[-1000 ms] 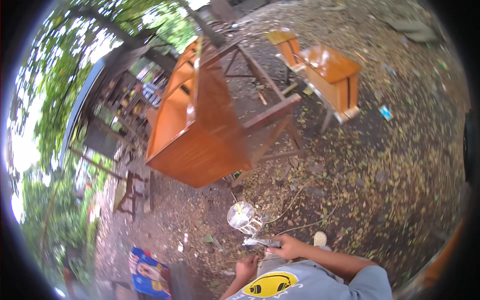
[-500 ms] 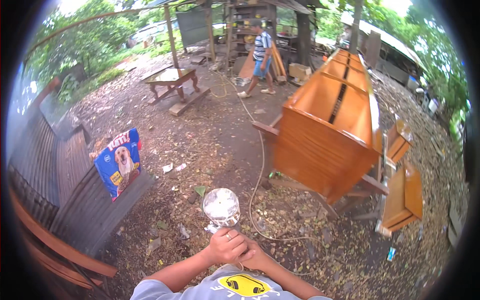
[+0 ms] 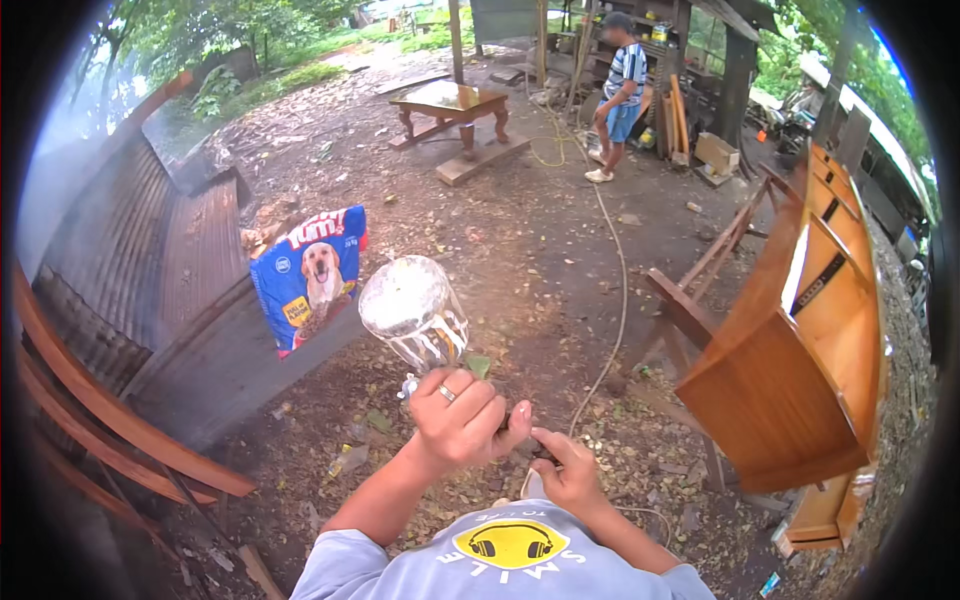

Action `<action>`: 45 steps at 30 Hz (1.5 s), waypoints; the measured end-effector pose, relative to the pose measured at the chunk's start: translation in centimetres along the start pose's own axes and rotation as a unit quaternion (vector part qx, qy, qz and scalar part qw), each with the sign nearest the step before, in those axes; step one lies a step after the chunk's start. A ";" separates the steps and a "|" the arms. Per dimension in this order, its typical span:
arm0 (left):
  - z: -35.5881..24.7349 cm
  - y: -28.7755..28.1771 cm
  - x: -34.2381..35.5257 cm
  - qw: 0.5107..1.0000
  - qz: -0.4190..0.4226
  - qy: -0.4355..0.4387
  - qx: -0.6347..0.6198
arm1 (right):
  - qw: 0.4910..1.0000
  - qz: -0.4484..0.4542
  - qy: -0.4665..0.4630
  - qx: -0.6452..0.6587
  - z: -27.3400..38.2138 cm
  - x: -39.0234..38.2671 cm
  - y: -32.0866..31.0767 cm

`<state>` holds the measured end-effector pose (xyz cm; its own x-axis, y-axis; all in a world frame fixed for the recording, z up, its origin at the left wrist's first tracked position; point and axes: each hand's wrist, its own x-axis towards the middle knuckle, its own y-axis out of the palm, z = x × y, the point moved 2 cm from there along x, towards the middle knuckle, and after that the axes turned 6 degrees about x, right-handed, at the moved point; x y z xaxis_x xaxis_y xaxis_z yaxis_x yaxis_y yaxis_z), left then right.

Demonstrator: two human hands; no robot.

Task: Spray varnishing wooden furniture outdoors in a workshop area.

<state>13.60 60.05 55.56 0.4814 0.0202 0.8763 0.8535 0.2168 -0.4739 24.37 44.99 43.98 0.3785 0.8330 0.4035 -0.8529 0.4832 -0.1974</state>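
Note:
My left hand [image 3: 458,415], a ring on one finger, is closed round the spray gun under its silver, paint-streaked cup [image 3: 412,310]. A small metal nozzle [image 3: 408,385] shows beside the knuckles, while the handle is hidden in my fist. Just below and to the right, my right hand [image 3: 568,472] has its fingers curled and its thumb and forefinger near the left fist. What it holds, if anything, I cannot make out. A pale hose [image 3: 622,290] runs along the ground toward my hands.
At right, a varnished wooden cabinet [image 3: 775,405] lies on wooden supports. A blue dog-food bag [image 3: 310,275] stands on corrugated metal sheeting [image 3: 115,245] at left. Farther off are a low carved table [image 3: 445,98] and another person [image 3: 622,90]. Curved wooden pieces [image 3: 120,425] lie at lower left.
My view has turned left, so the cabinet sits farther right. The spray gun has risen in my left hand, and my right hand has parted from the left. The other person has turned.

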 end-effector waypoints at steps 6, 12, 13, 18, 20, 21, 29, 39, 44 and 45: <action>8.5 8.7 5.2 0.999 -0.009 -0.001 0.039 | 0.976 -0.086 -0.188 -0.065 -7.8 12.6 -1.5; 16.7 20.3 12.3 0.995 0.036 -0.012 0.097 | 0.991 -0.041 -0.131 -0.005 -13.5 28.4 -6.7; 18.4 22.3 13.1 0.993 0.034 -0.026 0.114 | 0.990 -0.034 -0.136 -0.014 -14.5 31.0 -7.3; 27.2 31.8 16.2 0.990 0.028 -0.059 0.122 | 0.993 -0.012 -0.114 -0.007 -18.5 41.7 -9.5; 30.4 35.6 17.1 0.991 0.033 -0.068 0.113 | 0.998 -0.003 -0.065 0.012 -21.4 45.3 -9.9; 32.1 37.7 17.7 0.993 0.032 -0.071 0.093 | 0.998 0.000 -0.062 0.011 -22.5 47.3 -10.3; 48.4 54.9 22.2 0.999 -0.004 -0.045 -0.016 | 0.999 -0.016 0.031 0.034 -33.4 66.3 -11.9; 66.6 73.1 32.2 0.997 -0.065 0.021 -0.033 | 0.907 -0.364 0.193 -0.090 -63.1 74.3 -35.7; 68.0 84.0 34.5 0.991 -0.007 0.102 -0.088 | 0.713 -0.576 0.345 -0.201 -74.8 70.0 -48.4; 67.9 86.9 34.9 0.987 -0.011 0.105 -0.122 | 0.710 -0.580 0.344 -0.202 -77.2 69.5 -49.9</action>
<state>91.05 145.85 50.87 0.4707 -0.1904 0.8615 0.8747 -0.0273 -0.4839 120.98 99.58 12.91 0.9469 -0.3214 -0.0013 0.2962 0.8743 -0.3846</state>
